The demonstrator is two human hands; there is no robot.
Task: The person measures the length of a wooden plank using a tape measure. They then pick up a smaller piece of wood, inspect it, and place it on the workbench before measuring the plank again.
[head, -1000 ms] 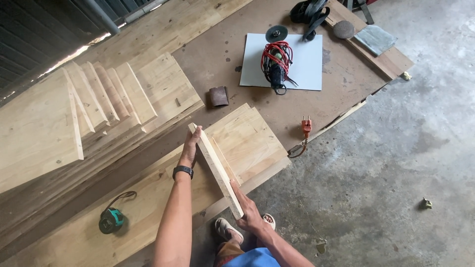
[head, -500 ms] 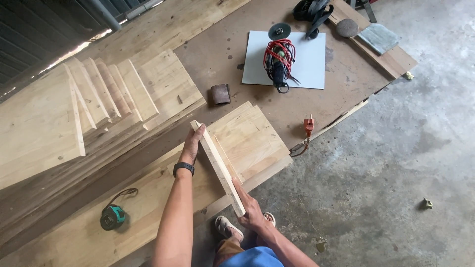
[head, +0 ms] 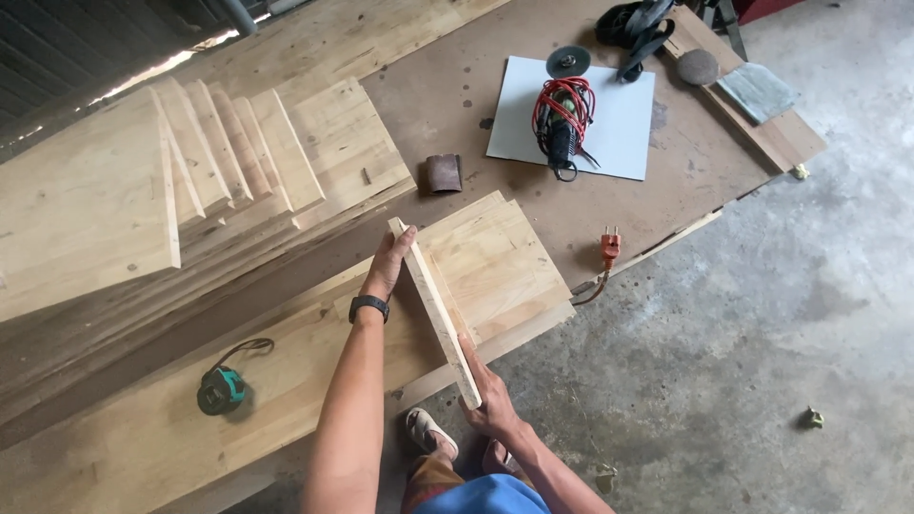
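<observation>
I hold a pale wooden board (head: 433, 306) upright on its edge, seen almost end-on as a thin strip. My left hand (head: 389, 265), with a black watch on the wrist, grips its far end. My right hand (head: 489, 400) grips its near end. The board stands over a flat stack of similar boards (head: 500, 257) lying on a long plank (head: 171, 428).
A row of boards (head: 219, 162) leans at the left. A green tape measure (head: 219, 389) lies on the plank. Further off are a sandpaper piece (head: 443, 173), an angle grinder with a red cord (head: 562, 119) on a white sheet, and an orange plug (head: 609, 249). Concrete floor at right.
The view has shifted slightly, so everything sits a bit more to the right. Both hands keep the same hold on the upright board.
</observation>
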